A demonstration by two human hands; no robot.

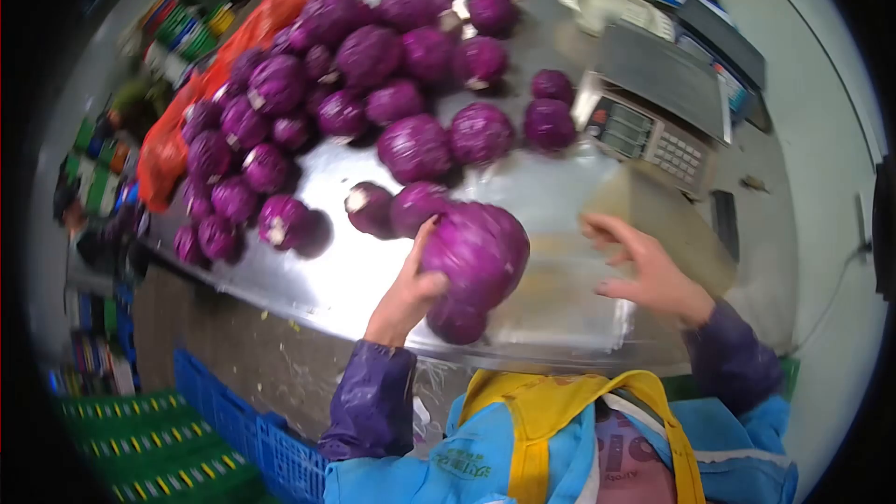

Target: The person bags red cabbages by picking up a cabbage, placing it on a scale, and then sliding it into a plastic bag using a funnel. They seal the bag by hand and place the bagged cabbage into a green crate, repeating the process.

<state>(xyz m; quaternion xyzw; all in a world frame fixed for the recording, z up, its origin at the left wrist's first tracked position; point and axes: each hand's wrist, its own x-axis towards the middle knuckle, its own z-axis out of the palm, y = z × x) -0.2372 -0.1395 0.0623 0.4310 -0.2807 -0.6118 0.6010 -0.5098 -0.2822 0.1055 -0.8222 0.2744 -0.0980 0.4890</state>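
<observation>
My left hand is wrapped round the left side of a large red cabbage, thumb toward me. A smaller red cabbage shows just below it at the table's near side. Two more cabbages lie right behind my left hand. To the right, my right hand hovers over the metal table with fingers apart and nothing in them. Many other red cabbages are heaped over the left and far part of the table.
A digital scale with a metal pan stands at the right back. Near it lies a yellowish round board. An orange-red bag edges the heap on the left. Blue and green crates sit on the floor at lower left.
</observation>
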